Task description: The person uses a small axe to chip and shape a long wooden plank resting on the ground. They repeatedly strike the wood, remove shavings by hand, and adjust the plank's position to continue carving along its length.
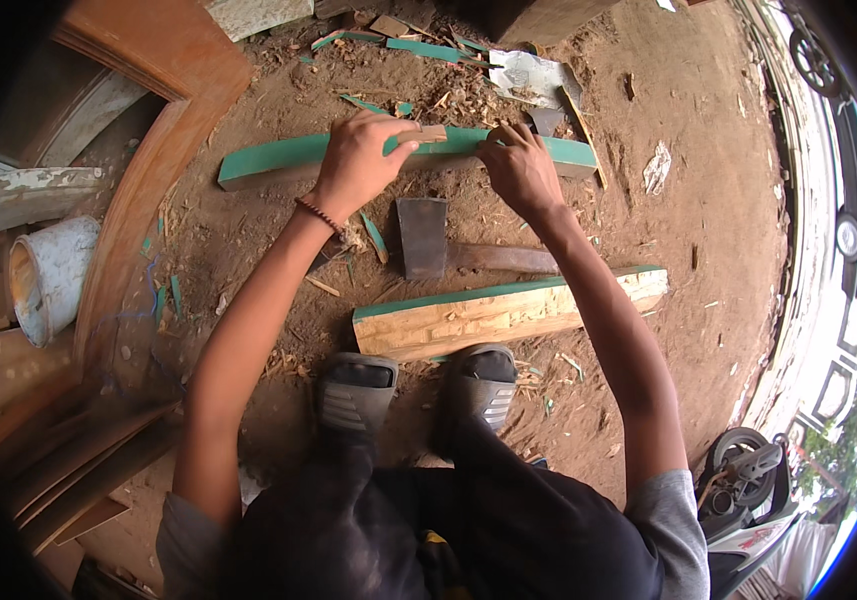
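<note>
A green-painted wooden beam [278, 156] lies crosswise on the dirt in front of me. My left hand [363, 155] is over its middle, thumb and forefinger pinching a small brown wood block [426, 134] against the green face. Right of that block, my right hand [520, 165] has its fingers bunched together at the beam; what they hold, if anything, is hidden. Between the beam and my feet rests an axe [422, 238], its wooden handle pointing right. Closer to me is a second beam [488, 318] with a hewn, pale side and a green edge.
Wood chips and green offcuts [426, 50] litter the ground. A brown wooden frame [163, 150] and a whitish bucket [53, 280] stand at left. My sandalled feet [358, 385] touch the near beam. A motorbike [743, 480] is at lower right, a parked car [853, 200] at far right.
</note>
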### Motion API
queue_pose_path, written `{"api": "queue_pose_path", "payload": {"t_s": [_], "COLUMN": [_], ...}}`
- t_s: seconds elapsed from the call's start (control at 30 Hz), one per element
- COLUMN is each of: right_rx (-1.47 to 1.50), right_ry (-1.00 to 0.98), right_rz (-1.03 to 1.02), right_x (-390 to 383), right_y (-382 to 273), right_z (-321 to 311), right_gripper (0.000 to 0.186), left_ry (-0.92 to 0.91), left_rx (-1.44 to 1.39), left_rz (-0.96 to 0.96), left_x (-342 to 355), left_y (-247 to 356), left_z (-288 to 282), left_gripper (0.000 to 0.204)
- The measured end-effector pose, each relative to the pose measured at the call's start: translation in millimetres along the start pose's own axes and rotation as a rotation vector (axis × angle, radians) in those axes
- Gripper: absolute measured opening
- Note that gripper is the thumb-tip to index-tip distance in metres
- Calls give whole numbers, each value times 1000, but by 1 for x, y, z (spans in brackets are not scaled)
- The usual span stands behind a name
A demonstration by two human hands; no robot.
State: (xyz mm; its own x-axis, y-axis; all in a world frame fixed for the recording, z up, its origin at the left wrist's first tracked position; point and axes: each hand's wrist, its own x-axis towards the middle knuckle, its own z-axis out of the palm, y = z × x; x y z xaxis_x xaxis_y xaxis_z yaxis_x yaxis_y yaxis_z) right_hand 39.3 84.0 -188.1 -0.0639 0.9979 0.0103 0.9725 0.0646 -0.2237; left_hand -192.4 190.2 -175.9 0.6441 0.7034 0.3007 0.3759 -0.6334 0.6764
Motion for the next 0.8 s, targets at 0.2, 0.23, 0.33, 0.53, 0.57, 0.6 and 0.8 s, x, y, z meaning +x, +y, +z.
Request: {"api": "queue_pose_path", "payload": {"t_s": [0.2,0.23,0.33,0.53,0.57,0.6,0.8], "right_rx": [200,301,406,104,124,145,139], "right_ry": [119,90,-193,-374,-333,-345,-426], "right_rz": [103,144,113,133,87,55,-78], "right_x": [-23,-32,-70,-104,-104,-102,-90], "right_y": [-24,-31,-56,-61,-54,-49,-46], "right_z": [-17,-23,-38,-17,-13,-9,-15], "right_gripper": [20,23,36,52,35,34,28], "left_ry": [-95,-74,-71,-81,-80,-79,-7], "left_rx": [133,94,12,-10,-19,-28,89], "left_rz": [-10,11,6,-63,-78,-92,-39], "left_x": [0,-1,-3,-1,-1,-1,-5], "left_y": [-17,-20,-29,-30,-29,-28,-22], "left_z": [33,35,36,37,38,38,38], "left_gripper": [19,19,20,19,19,19,16]}}
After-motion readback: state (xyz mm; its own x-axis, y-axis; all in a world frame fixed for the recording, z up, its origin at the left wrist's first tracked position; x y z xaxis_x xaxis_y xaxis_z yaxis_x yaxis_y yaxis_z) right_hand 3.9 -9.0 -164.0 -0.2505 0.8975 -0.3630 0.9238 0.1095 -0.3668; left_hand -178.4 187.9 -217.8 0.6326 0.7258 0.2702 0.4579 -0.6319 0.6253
